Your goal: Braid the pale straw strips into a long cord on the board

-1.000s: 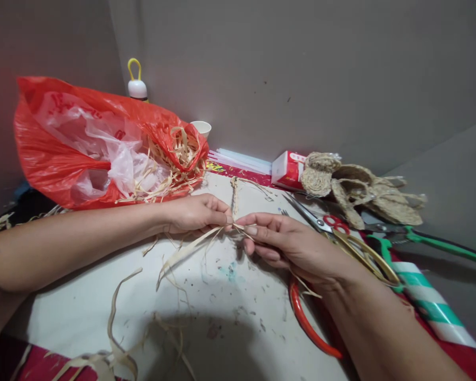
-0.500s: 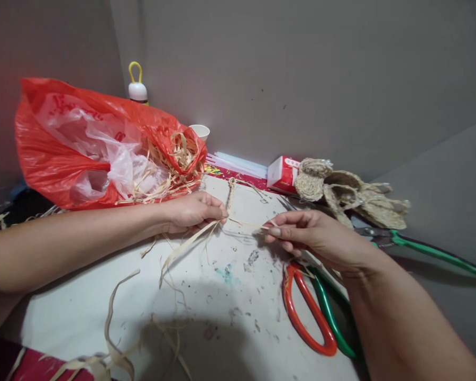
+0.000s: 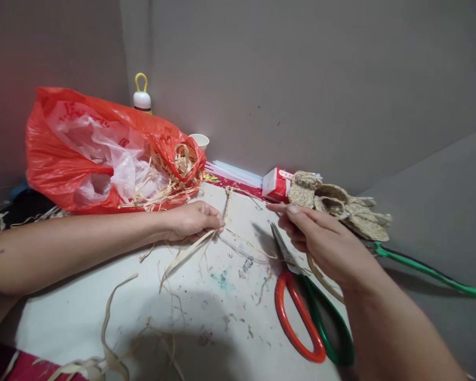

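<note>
My left hand (image 3: 200,219) is closed in a pinch on the lower end of a thin straw braid (image 3: 228,203), which runs up to a looped top at the back of the white tabletop. A flat loose straw strip (image 3: 186,255) trails from its fingers toward me. From the braid a thin straw strand (image 3: 254,244) stretches rightward across the table. My right hand (image 3: 305,225) hovers over scissors (image 3: 287,256) with red and green handles. Its thumb presses against the extended index finger, the other fingers curl, and what they hold, if anything, cannot be made out.
A red plastic bag (image 3: 83,153) of straw lies back left, beside a white cup (image 3: 200,141) and a yellow-looped bottle (image 3: 142,99). Coiled straw pieces (image 3: 341,201), a red-and-white box (image 3: 276,184) and a green-handled tool (image 3: 424,270) lie right. Curled straw scraps (image 3: 113,328) sit near me.
My right hand has moved up and right, off the thin strand, which now hangs slack toward the scissors. My left hand keeps its pinch on the braid. The view has shifted slightly.
</note>
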### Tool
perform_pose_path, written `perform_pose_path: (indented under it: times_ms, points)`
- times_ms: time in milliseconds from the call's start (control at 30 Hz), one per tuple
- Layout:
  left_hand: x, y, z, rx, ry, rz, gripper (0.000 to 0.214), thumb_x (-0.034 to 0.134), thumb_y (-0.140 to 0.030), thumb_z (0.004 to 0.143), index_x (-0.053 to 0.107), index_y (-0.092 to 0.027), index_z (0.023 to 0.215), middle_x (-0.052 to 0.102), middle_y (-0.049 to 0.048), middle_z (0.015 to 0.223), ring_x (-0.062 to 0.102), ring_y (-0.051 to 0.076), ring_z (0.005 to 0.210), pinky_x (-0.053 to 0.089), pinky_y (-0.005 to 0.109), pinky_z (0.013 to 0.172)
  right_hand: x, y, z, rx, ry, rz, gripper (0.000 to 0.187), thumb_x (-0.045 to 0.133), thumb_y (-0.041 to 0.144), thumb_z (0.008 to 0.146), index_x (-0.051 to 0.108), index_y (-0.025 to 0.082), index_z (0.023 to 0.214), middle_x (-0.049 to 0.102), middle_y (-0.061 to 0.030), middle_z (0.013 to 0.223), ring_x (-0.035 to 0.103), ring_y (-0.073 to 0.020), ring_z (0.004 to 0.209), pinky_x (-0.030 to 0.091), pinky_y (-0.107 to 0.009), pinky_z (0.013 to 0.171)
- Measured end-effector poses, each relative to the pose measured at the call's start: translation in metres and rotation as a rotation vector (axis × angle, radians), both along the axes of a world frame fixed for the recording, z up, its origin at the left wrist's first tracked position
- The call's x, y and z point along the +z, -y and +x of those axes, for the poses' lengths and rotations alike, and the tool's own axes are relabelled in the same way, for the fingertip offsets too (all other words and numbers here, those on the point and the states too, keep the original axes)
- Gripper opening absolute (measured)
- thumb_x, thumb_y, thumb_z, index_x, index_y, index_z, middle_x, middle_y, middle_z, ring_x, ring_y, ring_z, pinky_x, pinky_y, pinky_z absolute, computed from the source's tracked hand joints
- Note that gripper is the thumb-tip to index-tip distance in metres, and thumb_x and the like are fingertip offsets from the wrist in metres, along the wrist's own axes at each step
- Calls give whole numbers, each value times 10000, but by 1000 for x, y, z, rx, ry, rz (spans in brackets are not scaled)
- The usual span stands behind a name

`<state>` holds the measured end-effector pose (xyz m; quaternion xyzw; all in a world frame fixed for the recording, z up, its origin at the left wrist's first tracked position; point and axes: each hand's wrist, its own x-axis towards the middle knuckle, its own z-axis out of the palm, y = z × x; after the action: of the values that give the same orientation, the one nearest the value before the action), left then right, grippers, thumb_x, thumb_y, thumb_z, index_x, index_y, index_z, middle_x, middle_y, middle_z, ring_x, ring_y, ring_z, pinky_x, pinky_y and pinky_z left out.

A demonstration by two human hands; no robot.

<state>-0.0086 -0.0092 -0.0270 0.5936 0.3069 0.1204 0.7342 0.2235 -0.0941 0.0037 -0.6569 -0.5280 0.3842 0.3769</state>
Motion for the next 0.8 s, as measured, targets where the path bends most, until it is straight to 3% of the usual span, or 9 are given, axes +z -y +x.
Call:
perform_pose_path:
  times_ms: [67, 133, 233, 400, 533, 600, 700, 800]
  points:
    - [0, 1, 1, 14, 2, -27, 169, 566, -233, 780, 527, -150, 638, 351, -78, 430, 234, 39, 355, 126, 208, 373, 9, 8, -20, 67, 43, 13, 401, 497, 509, 882, 636, 212, 1112, 527, 4, 715, 399, -112, 543, 295, -235, 456]
    - [0, 1, 1, 22, 21, -62, 163, 568, -226, 772, 526, -148, 635, 344, -78, 425, 218, 37, 358, 120, 203, 371, 15, 14, -38, 240, 42, -49, 380, 507, 464, 888, 588, 203, 1153, 548, 6, 697, 382, -116, 530, 300, -242, 469]
    - [2, 1, 2, 12, 35, -134, 170, 579, -221, 755, 514, -145, 618, 328, -80, 421, 193, 31, 362, 102, 192, 371, 13, 16, -52, 338, 22, -96, 277, 497, 420, 901, 524, 224, 1095, 629, -1, 724, 368, -115, 501, 295, -241, 467]
    - [4, 2, 2, -27, 30, -231, 157, 604, -193, 730, 518, -135, 612, 311, -86, 422, 170, 20, 368, 88, 171, 368, -1, 11, -54, 239, 119, 3, 163, 549, 361, 863, 543, 230, 766, 633, 0, 672, 420, -132, 510, 327, -260, 501]
    - [5, 3, 1, -41, 11, -251, 163, 625, -202, 721, 526, -134, 612, 298, -90, 410, 162, 18, 363, 89, 164, 361, -6, 9, -58, 170, 268, 278, 97, 647, 263, 763, 647, 228, 672, 638, -60, 864, 565, -232, 846, 402, -347, 759]
    - [5, 4, 1, -57, 21, -243, 169, 636, -224, 725, 534, -135, 624, 294, -91, 410, 161, 19, 364, 91, 165, 359, -8, 9, -60, 166, 245, 236, 109, 646, 263, 755, 647, 218, 656, 630, -83, 1036, 552, -263, 1007, 375, -385, 867]
    - [4, 4, 0, -73, 35, -228, 175, 637, -249, 739, 542, -137, 644, 289, -92, 412, 160, 22, 362, 88, 168, 356, -8, 8, -57, 129, 188, 72, 153, 633, 301, 766, 627, 202, 650, 599, -102, 1167, 559, -278, 1049, 384, -408, 872]
    - [3, 4, 0, -81, 37, -220, 169, 622, -251, 759, 547, -137, 660, 284, -93, 412, 159, 24, 359, 90, 168, 353, -5, 9, -47, -13, 226, 216, 160, 632, 321, 777, 614, 207, 667, 592, -105, 1191, 527, -285, 1123, 371, -411, 915]
